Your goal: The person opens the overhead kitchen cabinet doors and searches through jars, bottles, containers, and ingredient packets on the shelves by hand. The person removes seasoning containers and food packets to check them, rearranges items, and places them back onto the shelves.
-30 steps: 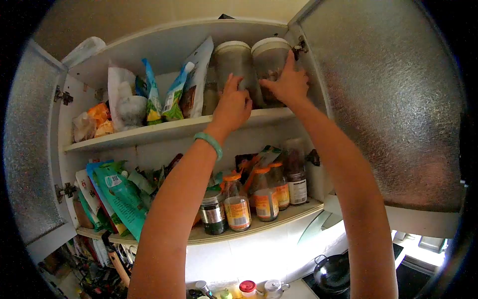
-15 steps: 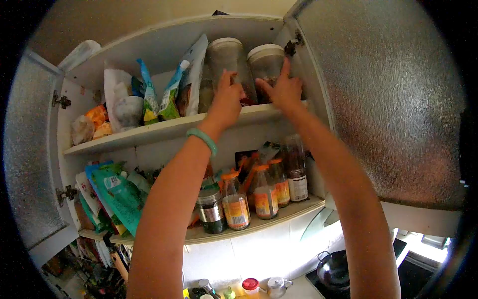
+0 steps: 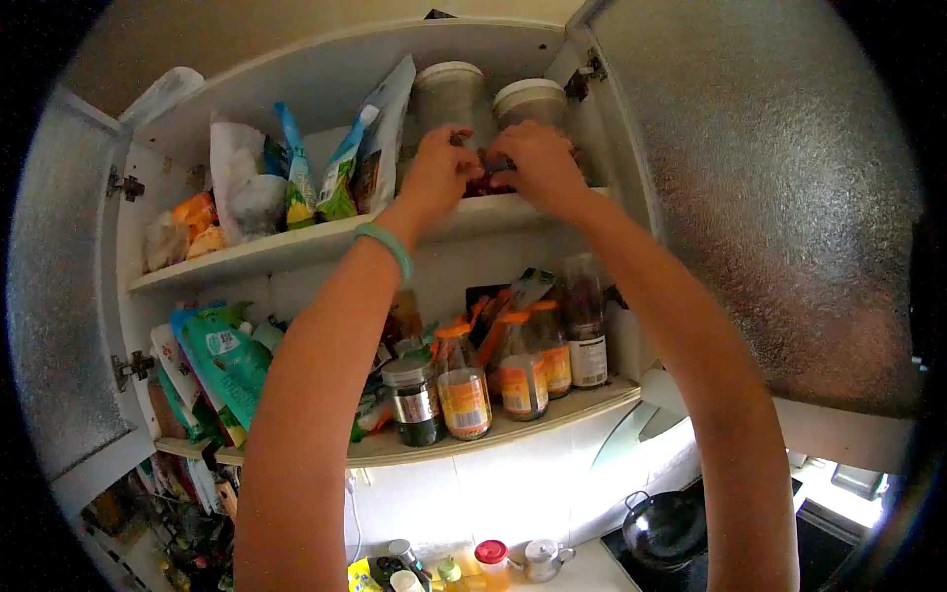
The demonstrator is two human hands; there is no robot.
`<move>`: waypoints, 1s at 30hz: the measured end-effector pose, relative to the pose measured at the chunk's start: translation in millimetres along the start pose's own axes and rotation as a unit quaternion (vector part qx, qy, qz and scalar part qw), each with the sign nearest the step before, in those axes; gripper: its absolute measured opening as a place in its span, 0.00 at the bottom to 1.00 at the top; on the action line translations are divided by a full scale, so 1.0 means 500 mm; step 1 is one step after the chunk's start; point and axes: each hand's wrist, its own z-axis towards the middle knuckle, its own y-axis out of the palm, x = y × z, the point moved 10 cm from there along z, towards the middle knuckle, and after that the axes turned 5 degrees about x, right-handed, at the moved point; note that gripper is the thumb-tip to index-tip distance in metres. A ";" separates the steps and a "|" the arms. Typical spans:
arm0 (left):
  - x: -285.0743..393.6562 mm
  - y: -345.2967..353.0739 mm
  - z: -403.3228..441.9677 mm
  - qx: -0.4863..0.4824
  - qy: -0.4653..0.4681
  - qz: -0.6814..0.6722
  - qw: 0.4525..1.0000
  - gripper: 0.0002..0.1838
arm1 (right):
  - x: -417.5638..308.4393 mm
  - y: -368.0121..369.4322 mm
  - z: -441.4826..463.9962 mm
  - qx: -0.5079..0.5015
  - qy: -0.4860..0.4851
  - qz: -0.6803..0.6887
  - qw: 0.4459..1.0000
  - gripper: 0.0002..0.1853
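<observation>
Both my hands reach up to the upper cabinet shelf (image 3: 296, 244). My left hand (image 3: 440, 170), with a green bangle (image 3: 387, 247) on the wrist, has its fingers bent in front of a tall white-lidded jar (image 3: 449, 96). Close to its right, my right hand (image 3: 541, 166) is curled before a shorter white-lidded jar (image 3: 533, 96). Dark red stuff (image 3: 479, 185) shows low between the hands; what it belongs to is unclear. Whatever the fingertips grip is hidden. A white pouch (image 3: 387, 128) leans left of my left hand.
Frosted doors stand open at left (image 3: 69, 286) and right (image 3: 769, 197). Orange-lidded bottles (image 3: 464, 385) and a dark jar (image 3: 416, 400) line the lower shelf, beside green pouches (image 3: 232, 360). Below are a wok (image 3: 663, 533) on the hob and a teapot (image 3: 543, 560).
My right hand has moved left and curled its stretched fingers, coming close to my left hand. My left hand has shifted slightly left. The view has tilted a little.
</observation>
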 end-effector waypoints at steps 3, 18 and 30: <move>0.006 -0.007 -0.002 0.027 0.058 0.027 0.998 0.06 | 0.010 0.037 -0.004 -0.067 0.087 0.056 0.992 0.11; -0.050 0.036 0.000 -0.080 -0.031 0.012 0.996 0.33 | 0.004 0.071 -0.034 0.017 0.023 0.130 0.991 0.11; -0.067 0.013 0.004 -0.061 -0.011 0.050 0.997 0.20 | 0.006 0.050 -0.022 0.075 0.107 0.256 0.958 0.15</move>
